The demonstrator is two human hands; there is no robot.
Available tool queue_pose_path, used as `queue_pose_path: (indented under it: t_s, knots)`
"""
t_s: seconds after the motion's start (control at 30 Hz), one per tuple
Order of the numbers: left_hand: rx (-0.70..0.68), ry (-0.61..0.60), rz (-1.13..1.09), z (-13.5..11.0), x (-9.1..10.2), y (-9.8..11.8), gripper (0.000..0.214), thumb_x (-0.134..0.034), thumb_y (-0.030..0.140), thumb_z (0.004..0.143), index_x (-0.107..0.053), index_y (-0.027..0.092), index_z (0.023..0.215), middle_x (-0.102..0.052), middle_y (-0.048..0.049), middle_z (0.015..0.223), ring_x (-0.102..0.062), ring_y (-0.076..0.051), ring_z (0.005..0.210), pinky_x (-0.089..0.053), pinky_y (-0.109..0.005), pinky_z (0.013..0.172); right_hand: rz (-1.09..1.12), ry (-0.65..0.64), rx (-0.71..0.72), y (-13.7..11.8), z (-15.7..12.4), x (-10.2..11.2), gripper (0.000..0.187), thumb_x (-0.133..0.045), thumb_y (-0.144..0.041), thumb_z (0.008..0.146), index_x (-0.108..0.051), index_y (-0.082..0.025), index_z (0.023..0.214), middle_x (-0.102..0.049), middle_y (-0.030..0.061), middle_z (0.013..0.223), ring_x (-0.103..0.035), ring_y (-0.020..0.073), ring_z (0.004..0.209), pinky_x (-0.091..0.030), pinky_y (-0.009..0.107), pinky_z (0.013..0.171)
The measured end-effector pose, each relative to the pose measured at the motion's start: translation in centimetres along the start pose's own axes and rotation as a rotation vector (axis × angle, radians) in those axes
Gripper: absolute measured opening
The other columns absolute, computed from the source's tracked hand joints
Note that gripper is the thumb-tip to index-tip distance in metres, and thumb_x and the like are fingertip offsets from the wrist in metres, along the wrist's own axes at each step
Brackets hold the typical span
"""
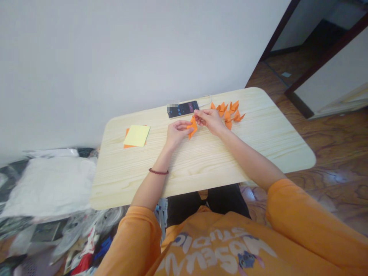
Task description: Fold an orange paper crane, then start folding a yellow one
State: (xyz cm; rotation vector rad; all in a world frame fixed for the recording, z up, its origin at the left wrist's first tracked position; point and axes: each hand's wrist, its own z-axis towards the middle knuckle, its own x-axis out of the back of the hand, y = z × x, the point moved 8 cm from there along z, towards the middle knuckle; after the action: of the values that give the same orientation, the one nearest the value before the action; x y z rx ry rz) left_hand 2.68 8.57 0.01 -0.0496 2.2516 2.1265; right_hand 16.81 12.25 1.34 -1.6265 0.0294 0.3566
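Wearing an orange printed T-shirt [218, 245], the person sits at a pale wood-grain counter [201, 180]; a dark red beaded bracelet [158, 171] circles the left wrist. The orange folded-paper figure [192, 128] lies just above the counter, between both hands, its long axis running nearly away from the body, tilted slightly. The right hand [209, 120] is closed in a pinch on its far upper end, approaching from the right; the left hand [176, 134] is curled and grasps its near left side. Exact finger contact is partly hidden. Farther right, a cluster of orange origami cranes [227, 111] sits just beyond the right hand. A black smartphone [182, 109] lies behind the hands. At far left, a yellow square note [136, 135] rests on orange paper [126, 133].
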Motion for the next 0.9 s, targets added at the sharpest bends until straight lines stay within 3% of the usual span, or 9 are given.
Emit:
queue_pose_path:
  t_s: [0.13, 0.33, 0.57, 0.9]
  knots:
    - [0.022, 0.012, -0.032, 0.1, 0.2, -0.3, 0.038, -0.085, 0.025, 0.048, -0.07, 0.015, 0.08, -0.072, -0.0027, 0.07, -0.067, -0.014, 0.064, -0.053, -0.027, 0.067, 0.045, -0.043, -0.038, 0.3, 0.0, -0.2, 0.043, -0.082, -0.053, 0.058, -0.067, -0.014, 0.067, -0.064, 0.0021, 0.064, -0.051, 0.0061, 0.053, -0.04, 0.02, 0.049]
    - [0.037, 0.0, -0.049, 0.1, 0.2, -0.4, 0.038, -0.085, 0.026, 0.047, -0.069, 0.015, 0.08, -0.073, -0.0028, 0.07, -0.068, -0.015, 0.064, -0.054, -0.027, 0.068, -0.028, -0.055, -0.035, 0.7, 0.1, -0.3, 0.038, -0.089, -0.036, 0.046, -0.07, -0.014, 0.07, -0.063, -0.0006, 0.059, -0.049, 0.0064, 0.051, -0.036, 0.02, 0.046]
    - [0.034, -0.007, -0.037, 0.1, 0.0, -0.2, 0.036, -0.084, 0.022, 0.048, -0.07, 0.015, 0.08, -0.073, -0.0027, 0.07, -0.068, -0.014, 0.065, -0.054, -0.027, 0.07, -0.024, -0.055, -0.052, 1.6, 0.6, 0.0, 0.028, -0.087, -0.027, 0.051, -0.07, -0.013, 0.068, -0.063, 0.0006, 0.059, -0.049, 0.006, 0.052, -0.036, 0.02, 0.047]
    - [0.092, -0.013, -0.07, 0.1, 0.1, -0.7, 0.037, -0.083, 0.02, 0.05, -0.07, 0.014, 0.084, -0.072, -0.0032, 0.071, -0.066, -0.014, 0.064, -0.051, -0.026, 0.066, 0.11, -0.092, -0.118, 1.5, 0.3, -0.1, 0.029, -0.087, -0.027, 0.055, -0.07, -0.014, 0.075, -0.066, 0.0004, 0.067, -0.056, 0.0056, 0.058, -0.047, 0.019, 0.058]
